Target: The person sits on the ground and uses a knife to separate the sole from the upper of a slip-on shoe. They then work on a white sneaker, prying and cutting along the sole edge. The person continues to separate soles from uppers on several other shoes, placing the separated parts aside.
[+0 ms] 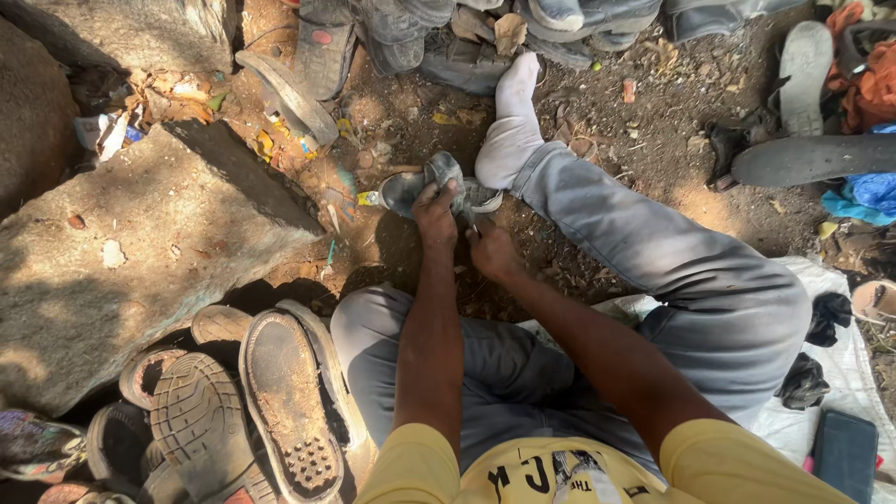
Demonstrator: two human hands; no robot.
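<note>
1. Yellow shirt fabric (439, 467) fills the bottom edge of the view, with both bare forearms reaching forward from it over grey trousers (719, 299).
2. Out on the dirt in front of the seated person, just beside the white sock (509, 131) of the outstretched leg, lies a worn grey shoe (439, 182).
3. Gripping that shoe from above, the left hand (436, 215) has its fingers curled closed over the upper.
4. Touching the shoe's near edge, the right hand (492, 252) looks pinched closed; what it pinches, if anything, is too small to tell.
5. Judging by its creased, sagging upper, the shoe is likely light and soft on top, with a stiffer sole; the sole edge or heel would give the firmest hold.
6. A pile of upturned shoe soles (280, 401) crowds the person's left knee, and a large flat stone (121, 261) rises beyond it.
7. More footwear (448, 37) is heaped at the far side, with litter and dry leaves scattered on the ground.
8. A white sheet (840, 373) lies under the person on the right, with a dark blue case (845, 453) on it.
9. Nothing stands between the hands and the shoe; the outstretched leg crowds it closely on the right.
</note>
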